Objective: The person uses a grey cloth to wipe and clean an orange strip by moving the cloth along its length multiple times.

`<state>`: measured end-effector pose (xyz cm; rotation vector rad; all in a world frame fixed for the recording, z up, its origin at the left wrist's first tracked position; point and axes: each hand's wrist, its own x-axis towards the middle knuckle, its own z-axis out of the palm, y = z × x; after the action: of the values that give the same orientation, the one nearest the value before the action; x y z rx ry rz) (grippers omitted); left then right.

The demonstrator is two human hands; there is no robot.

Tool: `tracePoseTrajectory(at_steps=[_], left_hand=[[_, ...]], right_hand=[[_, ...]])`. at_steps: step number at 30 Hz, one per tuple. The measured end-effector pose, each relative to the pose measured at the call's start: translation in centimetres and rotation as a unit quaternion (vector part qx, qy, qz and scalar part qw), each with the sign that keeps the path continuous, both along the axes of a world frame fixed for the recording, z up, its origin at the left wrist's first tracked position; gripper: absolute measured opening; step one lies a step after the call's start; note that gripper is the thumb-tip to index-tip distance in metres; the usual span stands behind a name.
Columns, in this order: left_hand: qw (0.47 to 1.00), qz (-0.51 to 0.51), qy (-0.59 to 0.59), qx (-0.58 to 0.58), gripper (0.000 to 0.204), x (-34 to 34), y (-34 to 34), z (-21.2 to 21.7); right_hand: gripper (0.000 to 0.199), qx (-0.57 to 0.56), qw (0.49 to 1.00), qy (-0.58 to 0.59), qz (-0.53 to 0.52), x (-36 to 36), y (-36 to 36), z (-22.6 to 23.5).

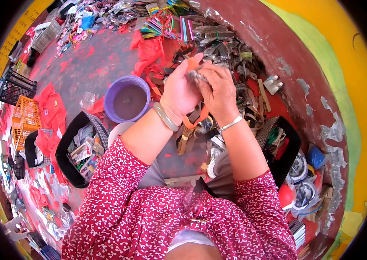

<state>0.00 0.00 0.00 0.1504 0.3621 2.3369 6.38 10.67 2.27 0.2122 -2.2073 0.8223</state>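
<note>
**Both hands up on a small grey piece with an orange strap**

So the two hands are raised together in the middle of the view, over a red floor that's covered in stuff. The left hand (182, 89) and right hand (219, 92) are pressed close, fingers curled in around a small grey fuzzy piece (197, 76) pinched right between them. Can't really tell what it is, too small and half hidden.

An orange strap (193, 63) pokes up above the fingertips and shows again below the wrists, so its long axis runs roughly up and down in the picture, away from the person at the top end.

Pose: both forearms come up from the lower edge and angle in toward each other, palms facing. A pale green bangle (165, 117) sits on the left wrist, a thin silver bracelet (230, 123) on the right.

Just left of the hands is a purple bucket (128, 99). A black basket (76, 149) full of small packets is lower left, another black basket (288, 149) is lower right, and an orange crate (25, 117) sits far left.
</note>
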Motion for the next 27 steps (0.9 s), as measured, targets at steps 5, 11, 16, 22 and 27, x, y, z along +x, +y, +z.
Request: tracePoseTrajectory(at_steps=[5, 11, 16, 22, 27], left_hand=[[0.997, 0.033, 0.003, -0.070, 0.045, 0.2, -0.2, 2.7], [0.993, -0.082, -0.079, -0.001, 0.036, 4.0, 0.9, 0.5], [0.995, -0.059, -0.070, -0.033, 0.038, 2.1, 0.0, 0.6], [0.995, -0.038, -0.045, -0.083, 0.042, 2.3, 0.2, 0.5], [0.986, -0.133, -0.062, 0.076, 0.035, 3.6, 0.6, -0.8]], right_hand=[[0.019, -0.041, 0.999, 0.003, 0.004, 0.8, -0.6, -0.9], [0.018, 0.014, 0.997, 0.058, -0.054, 0.2, -0.8, 0.3], [0.021, -0.011, 0.997, 0.004, 0.072, 0.4, 0.2, -0.6], [0.026, 0.017, 0.992, -0.060, 0.108, 1.6, 1.4, 0.2], [0.021, -0.023, 0.999, 0.027, 0.039, 0.8, 0.6, 0.3]])
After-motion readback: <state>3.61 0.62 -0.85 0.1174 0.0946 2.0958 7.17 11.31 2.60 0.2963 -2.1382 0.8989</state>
